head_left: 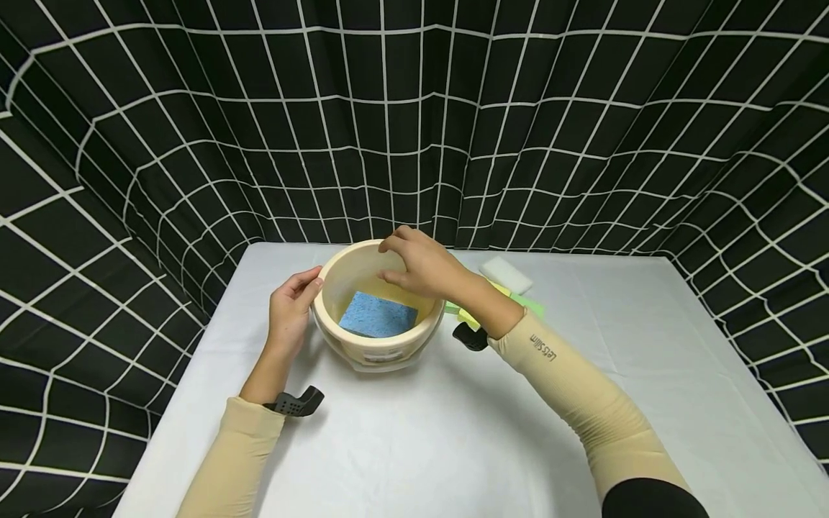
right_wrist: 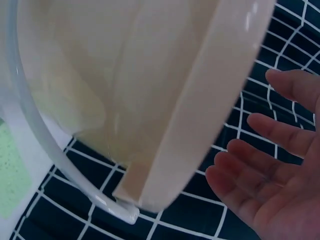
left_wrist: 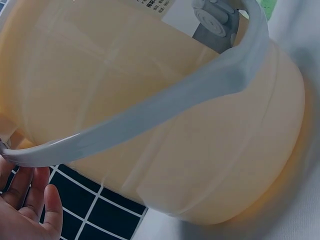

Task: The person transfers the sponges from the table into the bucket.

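A cream plastic bucket stands on the table with a blue sponge lying inside it. My left hand holds the bucket's left rim, thumb near the top edge. In the left wrist view its fingers are beside the end of the pale handle, which hangs down across the bucket's side. Over the far right part of the opening is my right hand, fingers parted and slightly bent, holding nothing. The right wrist view shows that hand apart from the bucket's rim.
Right of the bucket, partly behind my right forearm, lie a white sponge, a green sponge and yellow ones. A white cloth covers the table. Black curtains with white grid lines surround its back and sides.
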Available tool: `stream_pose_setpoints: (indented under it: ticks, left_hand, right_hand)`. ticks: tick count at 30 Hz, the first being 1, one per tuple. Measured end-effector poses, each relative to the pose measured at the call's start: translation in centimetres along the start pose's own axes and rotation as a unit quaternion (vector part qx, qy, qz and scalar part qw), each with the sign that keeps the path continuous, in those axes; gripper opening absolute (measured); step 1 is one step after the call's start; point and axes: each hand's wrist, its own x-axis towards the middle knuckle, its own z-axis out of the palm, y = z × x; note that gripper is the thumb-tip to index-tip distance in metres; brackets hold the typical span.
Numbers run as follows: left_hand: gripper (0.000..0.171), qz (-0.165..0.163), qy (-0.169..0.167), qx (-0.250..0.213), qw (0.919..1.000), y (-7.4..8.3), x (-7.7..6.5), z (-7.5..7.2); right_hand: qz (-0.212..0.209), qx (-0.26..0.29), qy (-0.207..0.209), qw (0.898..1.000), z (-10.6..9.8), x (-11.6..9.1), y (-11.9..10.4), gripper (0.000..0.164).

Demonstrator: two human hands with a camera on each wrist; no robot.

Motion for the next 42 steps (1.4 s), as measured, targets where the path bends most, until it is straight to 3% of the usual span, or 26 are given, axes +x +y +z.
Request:
stream_pose_setpoints:
  ticks: [10,29,42]
  left_hand:
    - [0.031,-0.005,-0.005,0.012,0.9999,0.1,-0.1,0.0]
    - [0.032,-0.007,-0.004,0.013,0.9999,0.2,-0.2,0.1]
    - [0.032,-0.009,-0.005,0.007,0.9999,0.1,-0.1,0.0]
  right_hand:
    - [0.008,0.006,0.024,1.0,-1.1,-0.4,1.0,0.035]
    - [0.069,0.022,0.104,0.992,-2.0,-0.7,4.7,0.039]
    - [0.103,0.035,0.12,0.987,-2.0,-0.6,7.4,0.035]
